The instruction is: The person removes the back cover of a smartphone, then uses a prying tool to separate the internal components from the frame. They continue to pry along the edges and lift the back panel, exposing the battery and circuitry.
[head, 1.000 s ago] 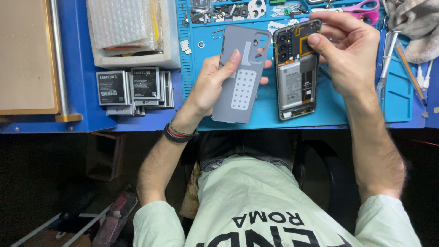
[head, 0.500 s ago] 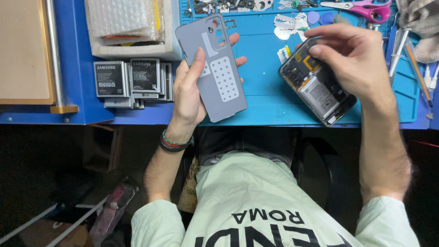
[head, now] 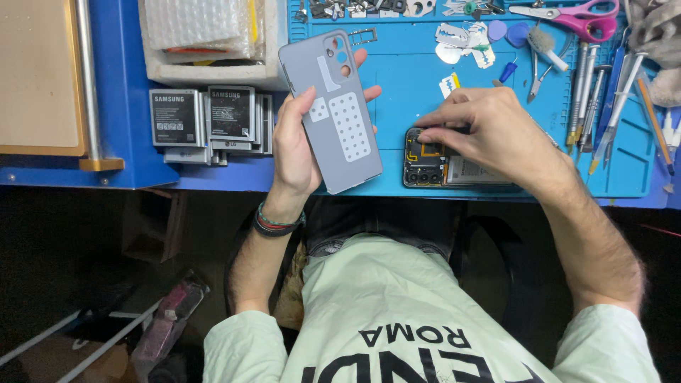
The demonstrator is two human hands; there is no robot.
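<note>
A blue silicone work mat (head: 425, 78) covers the bench. At its nine o'clock edge the left hand (head: 298, 145) is closed around a grey plastic phone back cover (head: 333, 113), inner side up, thumb across its left edge. At five o'clock from the cover, the right hand (head: 489, 135) rests fingers-down on an opened black phone body (head: 440, 167) lying flat on the mat, fingertips pinched at its camera end. At nine o'clock, dark rectangular batteries (head: 206, 120) are stacked. At one o'clock lie pink-handled scissors (head: 574, 18).

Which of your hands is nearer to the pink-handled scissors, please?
Right. The right hand lies below-left of the scissors, on the opened phone; the left hand is farther left.
</note>
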